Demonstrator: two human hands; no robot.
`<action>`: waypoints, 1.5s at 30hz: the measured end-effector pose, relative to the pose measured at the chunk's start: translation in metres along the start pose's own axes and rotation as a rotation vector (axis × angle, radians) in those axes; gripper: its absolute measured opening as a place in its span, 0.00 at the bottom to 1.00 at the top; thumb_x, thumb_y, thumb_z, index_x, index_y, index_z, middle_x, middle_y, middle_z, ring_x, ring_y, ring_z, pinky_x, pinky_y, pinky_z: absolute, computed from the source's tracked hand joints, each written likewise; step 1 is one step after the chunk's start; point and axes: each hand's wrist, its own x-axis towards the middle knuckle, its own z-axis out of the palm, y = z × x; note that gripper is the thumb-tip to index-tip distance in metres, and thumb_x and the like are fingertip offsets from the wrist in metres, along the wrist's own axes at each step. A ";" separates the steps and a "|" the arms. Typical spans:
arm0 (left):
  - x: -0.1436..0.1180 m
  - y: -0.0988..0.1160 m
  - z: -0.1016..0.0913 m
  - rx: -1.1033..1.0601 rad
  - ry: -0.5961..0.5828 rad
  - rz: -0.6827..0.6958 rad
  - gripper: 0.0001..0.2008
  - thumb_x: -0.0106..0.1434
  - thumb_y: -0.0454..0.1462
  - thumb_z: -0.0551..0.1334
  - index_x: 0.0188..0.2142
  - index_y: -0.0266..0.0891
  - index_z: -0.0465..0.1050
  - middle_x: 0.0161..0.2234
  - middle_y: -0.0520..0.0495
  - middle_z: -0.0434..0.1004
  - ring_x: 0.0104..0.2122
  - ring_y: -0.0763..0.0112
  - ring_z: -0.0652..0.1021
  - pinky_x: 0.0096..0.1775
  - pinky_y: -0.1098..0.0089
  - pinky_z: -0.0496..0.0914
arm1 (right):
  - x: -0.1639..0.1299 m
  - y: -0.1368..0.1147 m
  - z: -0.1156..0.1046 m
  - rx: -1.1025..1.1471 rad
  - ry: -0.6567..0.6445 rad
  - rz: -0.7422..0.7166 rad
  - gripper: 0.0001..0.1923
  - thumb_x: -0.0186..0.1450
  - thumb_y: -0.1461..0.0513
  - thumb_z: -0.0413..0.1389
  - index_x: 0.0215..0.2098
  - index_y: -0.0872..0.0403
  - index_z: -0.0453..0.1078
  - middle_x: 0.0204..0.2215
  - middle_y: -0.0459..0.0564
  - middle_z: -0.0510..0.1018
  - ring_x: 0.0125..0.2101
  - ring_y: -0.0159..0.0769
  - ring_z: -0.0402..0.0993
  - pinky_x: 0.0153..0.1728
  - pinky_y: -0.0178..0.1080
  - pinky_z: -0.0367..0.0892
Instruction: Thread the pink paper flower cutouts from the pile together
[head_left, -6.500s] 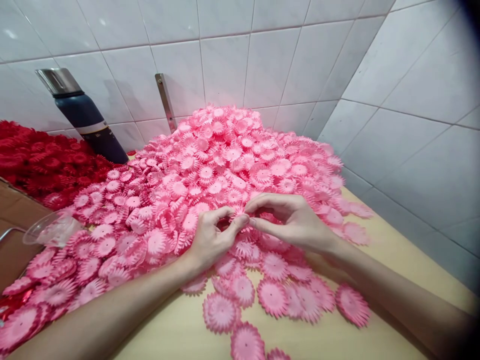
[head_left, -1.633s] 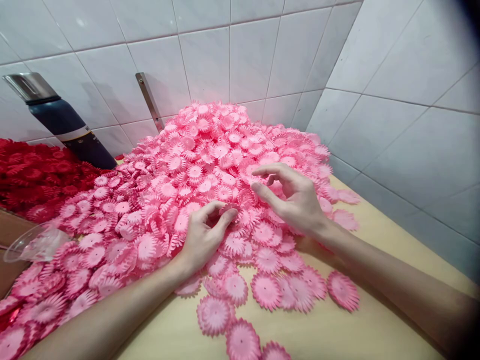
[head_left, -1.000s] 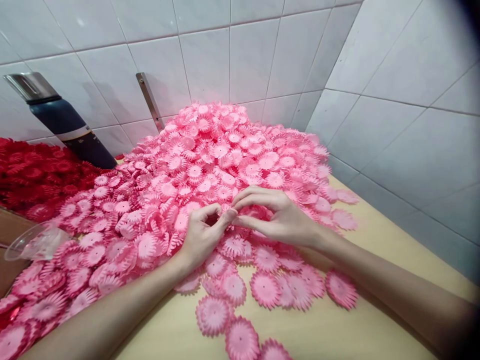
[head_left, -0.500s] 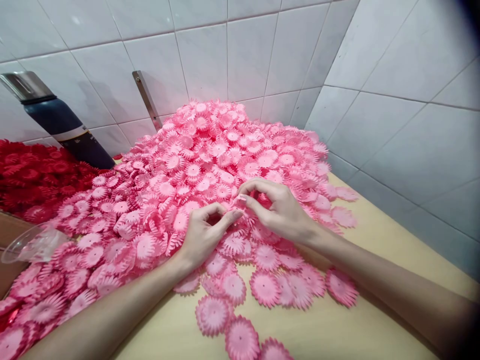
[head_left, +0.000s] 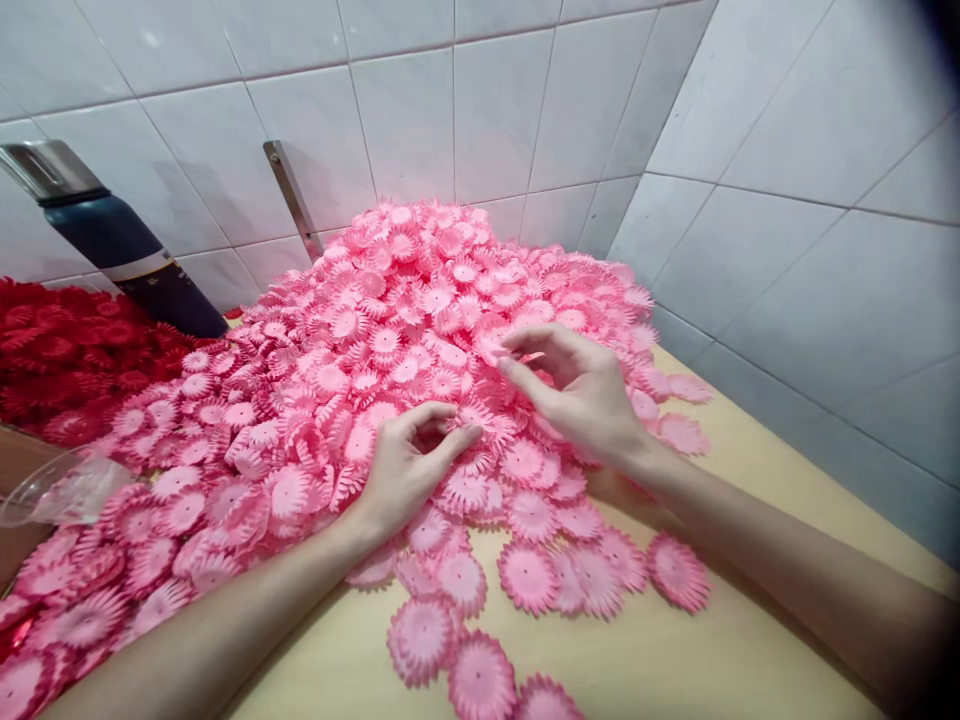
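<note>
In front of me lies a large heap of pink fabric-like flower discs (head_left: 450, 270) with fringed edges. My left hand (head_left: 409, 460) is at the front of the heap, with thumb and forefinger closed on the edge of a pink flower disc (head_left: 484, 415). Higher and further right, my right hand (head_left: 581, 390) pinches another thin pink disc between thumb and fingers; it partly blends into the heap behind. The two hands are apart. Several loose discs (head_left: 480, 672) lie nearer me on the pale yellow table (head_left: 337, 665).
A dark blue bottle (head_left: 142, 250) with a metal cap leans at the left beside a pile of red discs (head_left: 75, 360). A clear plastic cup (head_left: 75, 490) lies by a brown cardboard box (head_left: 19, 465). Tiled walls (head_left: 405, 120) stand behind and to the right.
My right hand has moved up and to the right, away from my left hand, with a pink disc at its fingertips. My left hand has hardly moved.
</note>
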 end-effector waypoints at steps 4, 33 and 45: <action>-0.001 0.000 -0.001 0.031 -0.023 0.002 0.14 0.63 0.44 0.63 0.28 0.35 0.73 0.24 0.50 0.73 0.24 0.75 0.71 0.27 0.73 0.65 | -0.006 -0.007 0.005 -0.124 -0.108 -0.217 0.12 0.59 0.62 0.64 0.41 0.51 0.71 0.42 0.52 0.78 0.45 0.42 0.74 0.46 0.49 0.71; -0.003 0.005 -0.001 0.089 -0.033 0.040 0.17 0.63 0.42 0.63 0.21 0.36 0.68 0.20 0.54 0.67 0.22 0.78 0.67 0.26 0.74 0.61 | 0.008 0.003 -0.009 0.136 0.169 0.162 0.07 0.60 0.59 0.64 0.35 0.53 0.74 0.32 0.48 0.79 0.31 0.35 0.76 0.37 0.41 0.75; -0.001 0.004 -0.001 0.022 0.063 -0.016 0.15 0.62 0.43 0.64 0.24 0.36 0.69 0.22 0.53 0.69 0.23 0.76 0.69 0.27 0.75 0.65 | -0.005 -0.005 0.003 0.072 -0.129 0.008 0.03 0.65 0.61 0.59 0.36 0.52 0.74 0.32 0.47 0.78 0.32 0.35 0.74 0.33 0.39 0.70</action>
